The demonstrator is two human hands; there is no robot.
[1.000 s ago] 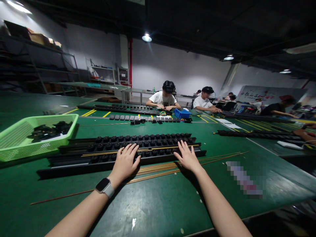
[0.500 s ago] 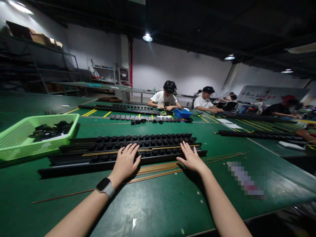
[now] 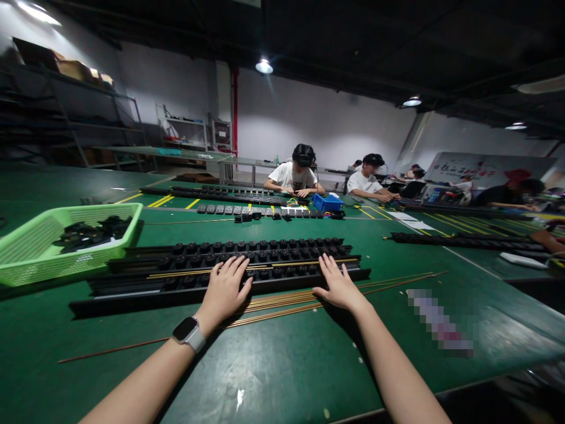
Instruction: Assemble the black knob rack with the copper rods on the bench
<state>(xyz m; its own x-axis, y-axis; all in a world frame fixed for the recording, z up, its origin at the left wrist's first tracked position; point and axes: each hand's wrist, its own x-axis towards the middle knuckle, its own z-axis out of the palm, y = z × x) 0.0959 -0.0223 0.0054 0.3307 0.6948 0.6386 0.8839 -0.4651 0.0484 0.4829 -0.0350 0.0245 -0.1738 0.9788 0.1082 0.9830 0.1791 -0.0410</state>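
Note:
My left hand (image 3: 226, 288), with a watch (image 3: 189, 333) on its wrist, lies with fingers stretched over the nearest of several long black rails (image 3: 145, 297). Its fingertips reach a thin brass rod (image 3: 176, 274) that runs along the rails. Further right, my right hand (image 3: 338, 284) is spread flat, its fingertips at the same line of rods. Rows of round black parts (image 3: 282, 255) sit in the rails. More brass rods (image 3: 273, 303) lie loose on the table, partly under both hands. Contact under the fingers is hidden.
A green basket (image 3: 132, 227) with black parts stands at the left. Beyond the rails lie a row of grey square pieces (image 3: 238, 210) and a blue bin (image 3: 326, 203). Co-workers (image 3: 295, 176) sit across the green table (image 3: 247, 377). A blurred-out item (image 3: 441, 324) lies at the right.
My right hand has slid slightly left along the rods. My left hand stays where it was, and the rails look unchanged.

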